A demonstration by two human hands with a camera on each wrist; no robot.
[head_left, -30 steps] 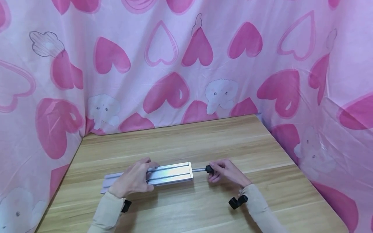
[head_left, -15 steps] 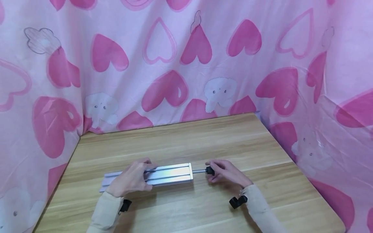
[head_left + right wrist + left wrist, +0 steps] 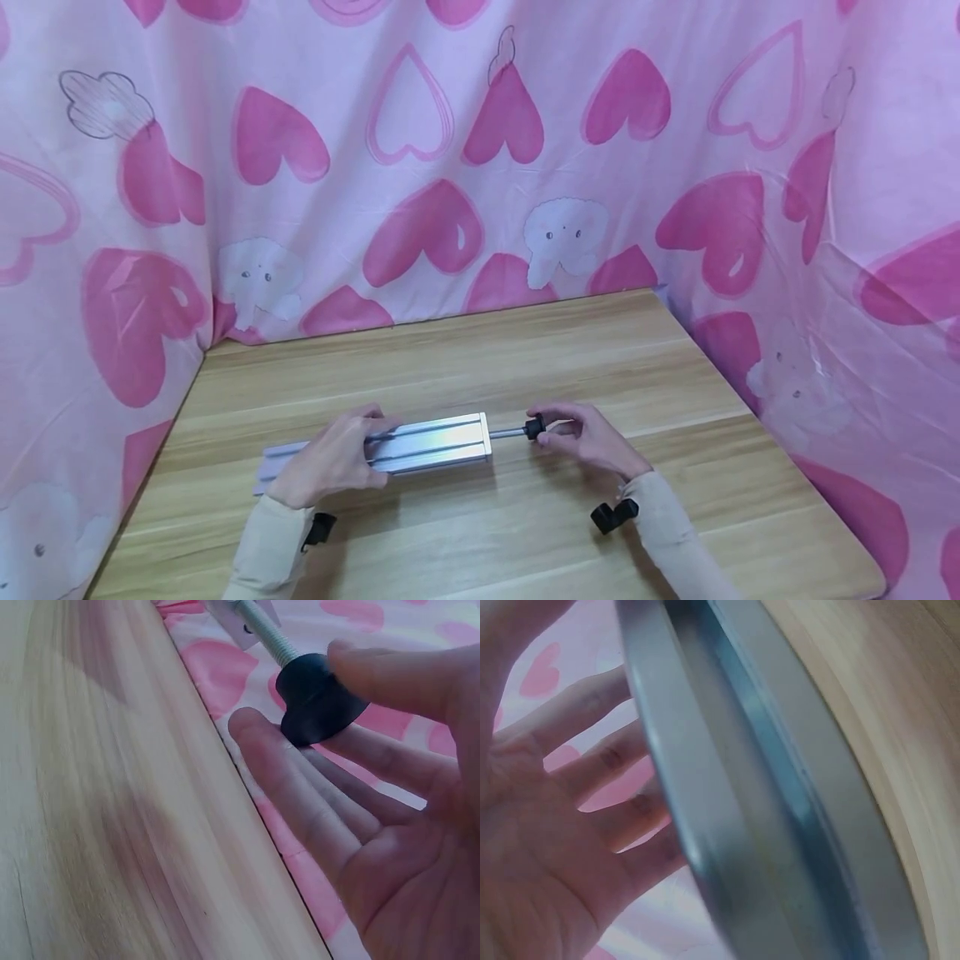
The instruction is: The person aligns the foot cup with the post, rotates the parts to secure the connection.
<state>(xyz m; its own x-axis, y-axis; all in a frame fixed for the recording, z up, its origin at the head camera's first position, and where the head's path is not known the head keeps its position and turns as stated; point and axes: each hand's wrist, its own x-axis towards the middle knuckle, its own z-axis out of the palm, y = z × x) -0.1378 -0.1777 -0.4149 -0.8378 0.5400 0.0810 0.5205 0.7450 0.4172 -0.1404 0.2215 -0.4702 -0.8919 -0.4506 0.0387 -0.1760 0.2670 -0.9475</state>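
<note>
A silver aluminium profile (image 3: pixel 429 443) with grooves along its length lies crosswise in my left hand (image 3: pixel 330 463). That hand grips it from above, thumb on the near side and fingers on the far side. From the profile's right end plate (image 3: pixel 486 437) sticks out a threaded rod (image 3: pixel 508 432), tipped with a black levelling foot (image 3: pixel 534 428). My right hand (image 3: pixel 592 437) holds this foot between thumb and fingers. In the right wrist view the thumb touches the flared foot (image 3: pixel 319 705) and the fingers curve around it. The left wrist view shows a groove of the profile (image 3: pixel 727 750) close up.
A wood-grain tabletop (image 3: pixel 465 533) spreads under both hands, and the profile casts a shadow on it. Pink heart-patterned cloth (image 3: pixel 427 225) hangs behind and at both sides. Black straps (image 3: pixel 615 517) show near the wrists.
The right fingers have shifted around the black foot, with index and thumb now more spread. The profile's right end has risen slightly. The left hand keeps its grip.
</note>
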